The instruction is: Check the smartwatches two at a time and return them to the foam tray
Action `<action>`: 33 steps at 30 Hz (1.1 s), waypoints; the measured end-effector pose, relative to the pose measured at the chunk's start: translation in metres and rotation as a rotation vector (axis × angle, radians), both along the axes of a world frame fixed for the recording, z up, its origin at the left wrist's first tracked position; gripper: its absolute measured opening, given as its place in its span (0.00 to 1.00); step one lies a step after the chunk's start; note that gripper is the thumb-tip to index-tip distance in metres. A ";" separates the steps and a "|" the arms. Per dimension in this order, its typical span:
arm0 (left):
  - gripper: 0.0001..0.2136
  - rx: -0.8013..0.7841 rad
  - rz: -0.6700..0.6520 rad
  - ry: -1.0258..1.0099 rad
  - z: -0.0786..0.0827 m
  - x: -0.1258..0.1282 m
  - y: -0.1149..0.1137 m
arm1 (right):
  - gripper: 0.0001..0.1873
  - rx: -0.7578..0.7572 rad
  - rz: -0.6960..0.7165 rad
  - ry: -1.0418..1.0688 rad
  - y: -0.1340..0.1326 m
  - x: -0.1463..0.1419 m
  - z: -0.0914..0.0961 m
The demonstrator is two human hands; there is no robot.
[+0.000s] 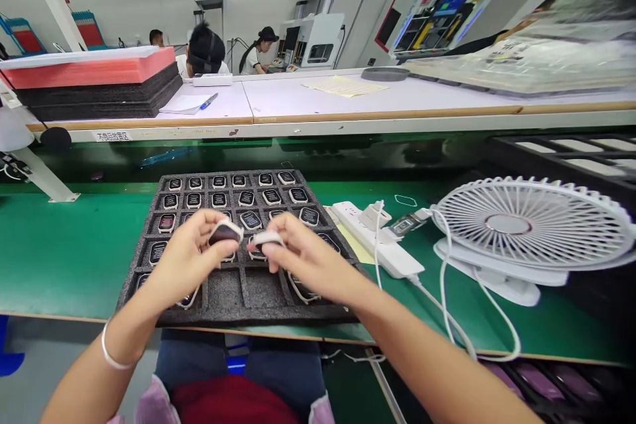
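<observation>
The green table [64, 258] is holding a black foam tray [226, 301] at six o'clock and a white fan [527, 225] at three o'clock. Over the tray, the left hand [186, 258] is pinching one watch [226, 233], and the right hand [305, 262] is pinching another watch [267, 240].

The scene is brightly and evenly lit by soft light, with no single source in view. A dark band of shadow lies along the far side of the green worktop [64, 258], beneath the raised white bench [308, 106]. Glare washes the plastic-wrapped stack [517, 63] at the upper right. Wide-angle distortion bows the long edges and stretches the corners, where the white desk fan [531, 225] blurs slightly, while the foam tray [258, 317] stays fairly sharp.
</observation>
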State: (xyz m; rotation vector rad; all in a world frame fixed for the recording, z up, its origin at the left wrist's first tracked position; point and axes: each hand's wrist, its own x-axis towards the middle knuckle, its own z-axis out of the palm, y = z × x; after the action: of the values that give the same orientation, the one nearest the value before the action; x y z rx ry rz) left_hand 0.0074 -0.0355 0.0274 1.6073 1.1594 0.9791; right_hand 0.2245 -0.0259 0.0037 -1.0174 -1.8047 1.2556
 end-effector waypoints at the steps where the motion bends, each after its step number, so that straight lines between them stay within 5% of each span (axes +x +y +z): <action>1: 0.16 -0.041 -0.006 -0.084 0.007 0.001 0.009 | 0.10 -0.126 0.046 0.147 0.013 -0.002 0.006; 7: 0.16 -0.052 0.045 -0.188 0.020 0.006 0.048 | 0.15 -0.475 0.077 0.589 0.068 -0.024 0.022; 18: 0.18 0.089 0.132 0.040 -0.015 -0.009 0.050 | 0.27 -0.534 0.210 0.633 0.068 -0.029 -0.016; 33: 0.26 0.086 0.192 0.084 -0.015 -0.006 0.038 | 0.31 -0.480 0.247 0.618 0.057 -0.027 -0.017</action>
State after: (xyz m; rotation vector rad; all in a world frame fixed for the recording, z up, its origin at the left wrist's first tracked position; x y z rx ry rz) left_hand 0.0010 0.0026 0.0120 1.6405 1.3657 1.1058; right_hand 0.1974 0.0315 -0.0134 -0.5438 -1.1935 1.9590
